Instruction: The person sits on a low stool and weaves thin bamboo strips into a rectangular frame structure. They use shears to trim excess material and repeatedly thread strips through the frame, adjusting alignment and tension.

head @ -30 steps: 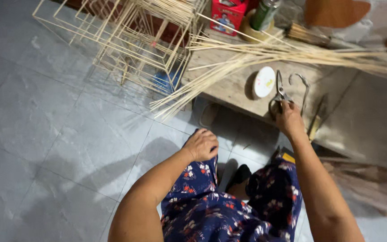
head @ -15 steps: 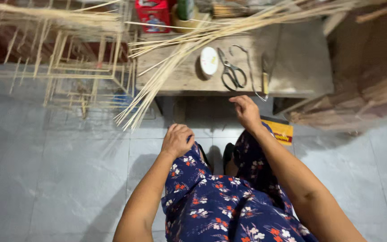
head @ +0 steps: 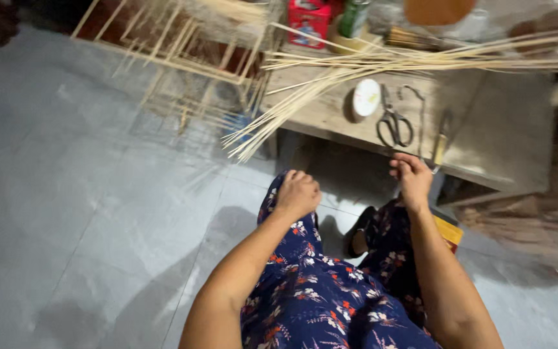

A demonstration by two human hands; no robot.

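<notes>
I sit in a blue flowered garment, facing a low wooden table [head: 321, 115]. My left hand [head: 298, 192] is closed in a fist and rests on my left knee. My right hand [head: 413, 178] hovers at the table's front edge with its fingers curled and nothing visible in it. Just beyond it lie scissors [head: 394, 123] and a small tool with a yellow handle [head: 440, 145]. A white round disc [head: 366, 98] sits left of the scissors. A long bundle of thin bamboo strips [head: 369, 64] lies across the table, its ends sticking out over the left edge.
A red tin [head: 309, 22] and a green can [head: 355, 16] stand at the table's back. An open frame of bamboo sticks [head: 182, 55] stands on the grey tiled floor [head: 79, 194] to the left. A black sandal [head: 360, 229] and a yellow object [head: 450, 232] lie under my legs.
My right hand has come off the scissors and drawn back to the table's front edge. My left hand stays on my knee. The camera view has shifted.
</notes>
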